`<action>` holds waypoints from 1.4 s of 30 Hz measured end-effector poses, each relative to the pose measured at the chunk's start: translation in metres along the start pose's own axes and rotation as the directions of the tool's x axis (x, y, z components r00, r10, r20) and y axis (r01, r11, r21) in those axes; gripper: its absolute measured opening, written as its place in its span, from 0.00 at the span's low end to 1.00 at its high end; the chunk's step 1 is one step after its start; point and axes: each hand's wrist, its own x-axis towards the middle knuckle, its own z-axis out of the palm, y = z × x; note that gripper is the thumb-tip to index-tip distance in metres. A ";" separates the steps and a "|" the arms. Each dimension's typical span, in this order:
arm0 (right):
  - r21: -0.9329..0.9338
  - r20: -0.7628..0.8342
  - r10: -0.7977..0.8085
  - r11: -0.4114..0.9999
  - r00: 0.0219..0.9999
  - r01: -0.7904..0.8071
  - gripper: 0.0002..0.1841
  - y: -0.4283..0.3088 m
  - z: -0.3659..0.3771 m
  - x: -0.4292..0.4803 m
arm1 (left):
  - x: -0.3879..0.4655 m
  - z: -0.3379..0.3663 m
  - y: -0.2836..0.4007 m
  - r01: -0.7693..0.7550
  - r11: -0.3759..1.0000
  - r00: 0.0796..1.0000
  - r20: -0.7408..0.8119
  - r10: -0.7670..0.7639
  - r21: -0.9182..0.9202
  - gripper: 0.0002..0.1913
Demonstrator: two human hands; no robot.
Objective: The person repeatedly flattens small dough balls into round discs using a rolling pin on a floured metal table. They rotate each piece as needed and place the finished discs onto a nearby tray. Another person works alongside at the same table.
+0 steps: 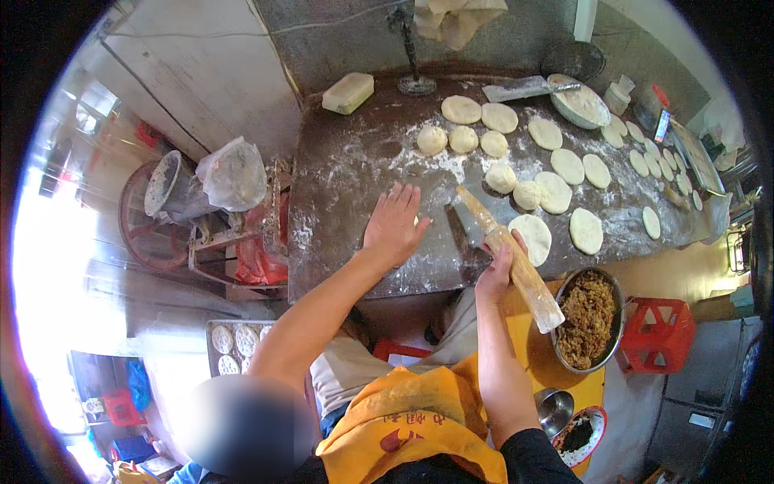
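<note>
My left hand [394, 228] lies palm down on the dark, floured worktop [338, 199], its fingers stretched out. A small bit of pale dough [416, 221] shows beside its thumb; the rest under the palm is hidden. My right hand [500, 266] grips a wooden rolling pin [525, 275], held at a slant over the worktop's front edge. Just beyond the pin lies a flat dough round [532, 239]. Behind it sit several thicker dough pieces [463, 140], and flattened rounds [567, 166] spread to the right.
A metal bowl of brown filling [585, 320] stands at front right, near a red plastic stool [656, 336]. A flour bowl [580, 103] and a rectangular block [348, 93] are at the back. Left are a hand-wheel machine [163, 212] and a tray of round pieces [213, 357].
</note>
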 end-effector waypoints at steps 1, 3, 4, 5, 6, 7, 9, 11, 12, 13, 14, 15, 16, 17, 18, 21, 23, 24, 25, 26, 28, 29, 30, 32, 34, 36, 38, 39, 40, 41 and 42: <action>0.001 0.008 0.012 1.000 1.000 -0.012 0.28 -0.001 0.001 0.000 | -0.001 -0.003 -0.001 0.002 0.998 1.000 -0.002 -0.002 -0.069 0.31; -0.005 0.012 0.026 1.000 1.000 -0.026 0.29 -0.003 0.001 0.000 | -0.009 -0.012 -0.011 -0.039 0.967 0.999 -0.022 0.034 -0.251 0.31; -0.012 0.004 0.038 0.999 0.999 -0.038 0.29 -0.005 0.001 -0.001 | -0.014 -0.017 -0.018 -0.104 0.939 0.994 -0.072 0.085 -0.329 0.28; -0.017 -0.006 0.051 0.999 0.999 -0.051 0.29 -0.006 0.001 -0.002 | -0.019 -0.022 -0.025 -0.132 0.952 0.991 -0.049 0.123 -0.276 0.27; -0.003 -0.004 0.051 0.999 0.999 -0.051 0.28 -0.008 0.001 -0.002 | -0.024 -0.024 -0.032 -0.140 0.964 0.990 -0.006 0.142 -0.228 0.26; -0.023 -0.002 0.068 0.997 0.998 -0.068 0.28 -0.009 0.000 -0.003 | -0.029 -0.025 -0.039 -0.124 0.979 0.992 0.014 0.128 -0.162 0.25; -0.042 0.008 0.082 0.996 0.997 -0.082 0.27 -0.010 0.000 -0.003 | -0.040 -0.022 -0.044 -0.119 0.978 0.974 -0.211 0.081 -0.173 0.20; -0.077 0.010 0.032 0.997 0.999 -0.031 0.28 -0.009 0.000 -0.002 | -0.051 -0.017 -0.042 -0.126 0.965 0.927 -0.374 0.031 -0.232 0.19; -0.074 0.006 0.014 0.997 1.000 -0.013 0.28 -0.009 0.000 -0.002 | -0.054 -0.015 -0.038 -0.112 0.954 0.889 -0.458 -0.029 -0.279 0.19; -0.082 -0.011 0.018 0.996 1.000 -0.019 0.27 -0.008 0.000 -0.001 | -0.056 -0.016 -0.034 -0.070 0.940 0.906 -0.415 -0.079 -0.334 0.19; -0.038 0.011 0.047 0.998 0.999 -0.047 0.27 -0.007 0.000 -0.001 | -0.055 -0.017 -0.029 -0.014 0.922 0.922 -0.361 -0.138 -0.386 0.19; -0.035 0.018 0.031 0.999 0.999 -0.030 0.27 -0.006 0.000 -0.001 | -0.052 -0.019 -0.026 0.119 0.893 0.941 -0.239 -0.241 -0.433 0.20; -0.036 0.026 0.033 0.999 0.999 -0.032 0.27 -0.005 0.000 -0.001 | -0.044 -0.023 -0.024 0.080 0.885 0.938 -0.266 -0.222 -0.458 0.19; -0.027 0.020 0.030 0.999 0.999 -0.029 0.27 -0.005 -0.001 -0.002 | -0.033 -0.027 -0.025 0.055 0.882 0.926 -0.307 -0.220 -0.467 0.20; -0.057 0.005 0.038 0.998 0.999 -0.038 0.28 -0.004 -0.002 -0.003 | -0.017 -0.031 -0.028 0.090 0.876 0.929 -0.278 -0.246 -0.474 0.21; -0.095 -0.005 0.021 0.995 1.000 -0.022 0.28 -0.003 -0.004 -0.005 | 0.047 -0.036 -0.050 0.224 0.874 0.899 -0.253 -0.356 -0.432 0.26; -0.136 0.010 0.016 0.991 1.000 -0.015 0.27 -0.001 -0.006 -0.005 | 0.089 -0.026 -0.065 0.249 0.901 0.869 -0.329 -0.370 -0.355 0.28; -0.148 0.013 0.011 0.989 1.000 -0.008 0.27 0.001 -0.007 -0.004 | 0.107 -0.019 -0.071 0.325 0.848 0.901 -0.134 -0.412 -0.419 0.28; -0.166 0.035 -0.013 0.986 0.999 0.018 0.26 0.002 -0.008 -0.003 | 0.116 -0.010 -0.073 0.248 0.933 0.933 -0.196 -0.302 -0.260 0.27; -0.175 0.052 -0.035 0.984 0.998 0.044 0.26 0.004 -0.009 -0.003 | 0.125 -0.005 -0.075 0.150 0.985 0.952 -0.254 -0.169 -0.091 0.27; -0.199 0.058 -0.073 0.976 0.996 0.083 0.25 0.007 -0.010 -0.002 | 0.121 0.003 -0.072 -0.026 1.000 0.982 -0.189 0.025 -0.004 0.27; -0.208 0.059 -0.080 0.974 0.995 0.090 0.25 0.009 -0.011 -0.002 | 0.111 0.005 -0.067 -0.052 0.996 0.983 -0.182 0.037 -0.077 0.27; -0.215 0.063 -0.084 0.972 0.995 0.095 0.25 0.009 -0.011 -0.003 | 0.096 0.002 -0.064 -0.047 0.989 0.993 -0.117 0.031 -0.141 0.27; -0.145 0.025 0.022 0.989 0.999 -0.018 0.26 0.010 -0.012 -0.004 | 0.058 -0.008 -0.053 -0.044 0.964 0.996 -0.090 0.021 -0.263 0.28; -0.208 0.050 -0.021 0.978 0.999 0.031 0.26 0.008 -0.012 -0.005 | 0.016 -0.014 -0.041 -0.023 1.000 0.999 0.029 0.023 -0.007 0.30; -0.154 0.058 0.001 0.988 0.998 0.008 0.25 0.005 -0.011 -0.005 | -0.006 -0.014 -0.032 -0.001 0.993 1.000 0.025 -0.002 0.114 0.32; -0.161 0.073 0.016 0.987 0.997 -0.004 0.26 0.002 -0.009 -0.004 | -0.019 -0.009 -0.025 0.018 0.994 0.999 -0.046 -0.013 0.109 0.34; -0.098 0.068 0.033 0.995 0.997 -0.026 0.26 0.001 -0.008 -0.003 | -0.020 -0.005 -0.023 0.060 0.992 0.998 -0.028 -0.058 0.110 0.34; -0.114 0.063 0.015 0.993 0.998 -0.008 0.26 0.002 -0.005 -0.002 | -0.018 -0.001 -0.022 0.065 0.994 0.998 0.002 -0.066 0.083 0.35; -0.119 0.053 0.007 0.993 0.999 -0.001 0.26 0.001 -0.004 -0.001 | -0.015 0.003 -0.021 0.056 0.997 0.998 -0.019 -0.055 0.046 0.36; -0.093 0.034 -0.011 0.996 0.999 0.014 0.26 0.002 -0.002 0.000 | -0.013 0.004 -0.022 0.078 0.995 0.995 0.054 -0.081 0.054 0.36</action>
